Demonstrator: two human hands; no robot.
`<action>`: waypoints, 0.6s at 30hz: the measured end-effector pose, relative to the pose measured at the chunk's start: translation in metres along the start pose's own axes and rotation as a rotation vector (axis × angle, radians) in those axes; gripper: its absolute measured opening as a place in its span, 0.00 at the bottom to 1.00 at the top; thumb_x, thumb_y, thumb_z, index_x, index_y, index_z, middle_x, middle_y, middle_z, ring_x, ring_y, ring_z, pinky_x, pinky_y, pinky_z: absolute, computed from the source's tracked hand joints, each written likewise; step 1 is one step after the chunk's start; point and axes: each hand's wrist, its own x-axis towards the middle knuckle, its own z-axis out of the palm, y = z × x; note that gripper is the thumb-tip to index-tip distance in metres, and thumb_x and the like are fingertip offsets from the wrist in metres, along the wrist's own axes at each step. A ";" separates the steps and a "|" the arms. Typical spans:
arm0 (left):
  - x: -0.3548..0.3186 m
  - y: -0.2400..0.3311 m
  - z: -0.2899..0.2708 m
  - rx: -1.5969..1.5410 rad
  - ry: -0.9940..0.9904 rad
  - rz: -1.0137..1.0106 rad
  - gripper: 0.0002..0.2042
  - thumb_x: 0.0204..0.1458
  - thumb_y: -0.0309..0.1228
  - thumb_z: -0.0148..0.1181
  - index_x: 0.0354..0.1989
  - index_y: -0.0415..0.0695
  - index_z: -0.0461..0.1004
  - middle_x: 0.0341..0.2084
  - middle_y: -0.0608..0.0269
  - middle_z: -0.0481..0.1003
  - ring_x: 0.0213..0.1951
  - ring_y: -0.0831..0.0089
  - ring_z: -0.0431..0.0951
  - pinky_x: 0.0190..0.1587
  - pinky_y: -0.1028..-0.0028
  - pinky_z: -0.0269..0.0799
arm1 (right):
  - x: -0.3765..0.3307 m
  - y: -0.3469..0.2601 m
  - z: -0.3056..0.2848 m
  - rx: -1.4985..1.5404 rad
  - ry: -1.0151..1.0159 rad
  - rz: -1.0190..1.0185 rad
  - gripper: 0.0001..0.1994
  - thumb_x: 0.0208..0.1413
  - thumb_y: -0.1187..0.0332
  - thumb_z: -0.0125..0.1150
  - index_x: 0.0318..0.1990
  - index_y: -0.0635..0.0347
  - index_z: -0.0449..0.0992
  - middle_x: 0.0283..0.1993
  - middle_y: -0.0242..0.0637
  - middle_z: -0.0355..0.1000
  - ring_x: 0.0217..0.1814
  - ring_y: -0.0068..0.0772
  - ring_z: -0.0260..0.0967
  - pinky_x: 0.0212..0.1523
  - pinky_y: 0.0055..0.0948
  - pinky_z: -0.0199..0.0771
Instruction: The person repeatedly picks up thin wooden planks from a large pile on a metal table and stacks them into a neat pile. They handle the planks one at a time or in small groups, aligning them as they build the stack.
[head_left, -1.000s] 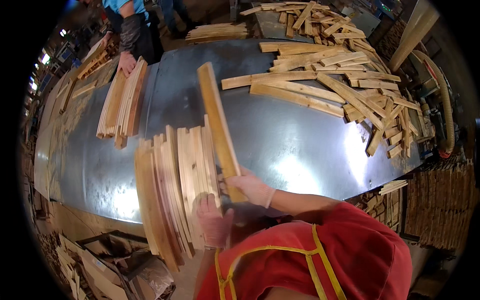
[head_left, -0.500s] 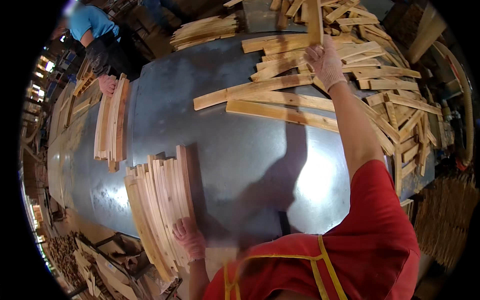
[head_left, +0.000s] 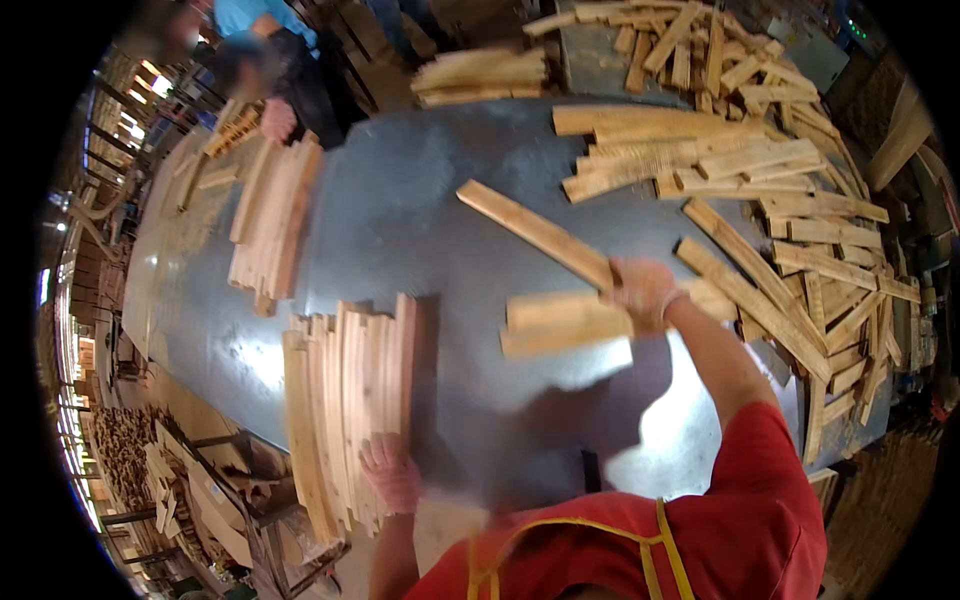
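A broad grey sheet-metal desk (head_left: 420, 210) with a dull, scuffed sheen fills the middle of the view. Across its far right side sprawls a loose heap of pale, rough-sawn wooden slats (head_left: 760, 170), flat and narrow, lying at all angles. On the near left edge stands a tidy stack of slightly curved light wooden slats (head_left: 345, 400), set edge to edge; a second, smaller bundle of straight pale slats (head_left: 270, 220) lies farther left, where another person's hand (head_left: 277, 118) rests by it. The right hand (head_left: 640, 290) is over the desk's middle, fingers closed around a few long, flat, tan wooden slats (head_left: 545, 320), one angled up to the left, the others blurred and nearly level. The left hand (head_left: 392, 470) lies at the near end of the curved stack, fingers spread and touching the slat ends.
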 end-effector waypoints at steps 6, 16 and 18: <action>0.005 0.018 -0.039 -0.191 -0.194 -0.022 0.38 0.48 0.40 0.74 0.69 0.43 0.67 0.66 0.46 0.68 0.69 0.44 0.67 0.70 0.46 0.62 | -0.090 -0.136 0.077 0.864 -0.061 0.188 0.39 0.50 0.41 0.74 0.58 0.67 0.78 0.43 0.48 0.83 0.47 0.44 0.82 0.53 0.42 0.79; 0.042 0.081 -0.044 -0.990 -0.406 -0.369 0.21 0.53 0.33 0.64 0.56 0.40 0.77 0.47 0.46 0.81 0.50 0.51 0.82 0.55 0.56 0.78 | -0.186 -0.240 0.153 0.567 -0.169 -0.125 0.34 0.58 0.43 0.61 0.63 0.61 0.72 0.54 0.57 0.78 0.59 0.62 0.76 0.59 0.48 0.76; 0.018 0.059 -0.077 -0.658 -0.306 -0.149 0.23 0.53 0.32 0.64 0.60 0.42 0.76 0.57 0.43 0.79 0.61 0.46 0.79 0.63 0.53 0.74 | -0.198 -0.201 0.117 0.492 0.013 -0.076 0.25 0.58 0.49 0.60 0.53 0.59 0.77 0.49 0.55 0.78 0.54 0.60 0.76 0.56 0.52 0.76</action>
